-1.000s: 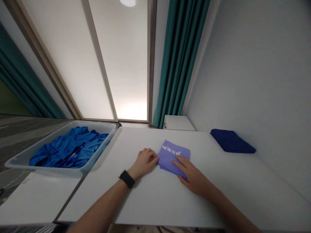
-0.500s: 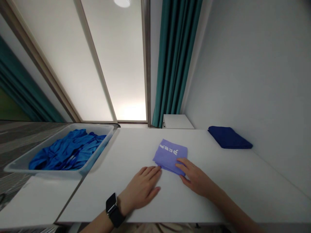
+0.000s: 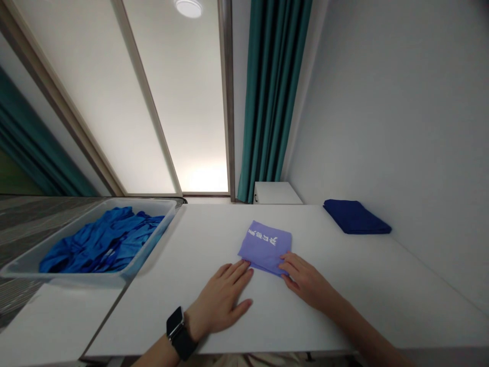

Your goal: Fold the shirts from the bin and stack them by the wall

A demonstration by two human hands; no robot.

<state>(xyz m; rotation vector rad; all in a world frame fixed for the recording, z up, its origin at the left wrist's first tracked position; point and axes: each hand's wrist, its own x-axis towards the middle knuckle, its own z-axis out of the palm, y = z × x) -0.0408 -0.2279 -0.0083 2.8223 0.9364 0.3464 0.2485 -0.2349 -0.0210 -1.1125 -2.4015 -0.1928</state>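
Observation:
A folded purple cloth (image 3: 263, 250) with white printed characters lies flat on the white table. My left hand (image 3: 227, 293), wearing a black watch on the wrist, rests palm down with fingers stretched out; its fingertips touch the cloth's near left corner. At the near right corner, my right hand (image 3: 303, 280) has its fingers on top of the cloth and its thumb at the edge, pinching it. The underside of that corner is hidden.
On the left stands a translucent plastic bin (image 3: 147, 259) with crumpled blue fabric (image 3: 103, 242) inside. A folded navy cloth (image 3: 355, 216) lies at the back right by the wall. Behind the table (image 3: 183, 326) is a white cabinet (image 3: 277, 193).
My right fingers have drawn closer together at the cloth's near right corner. My left hand stays almost where it was. The view has shifted slightly.

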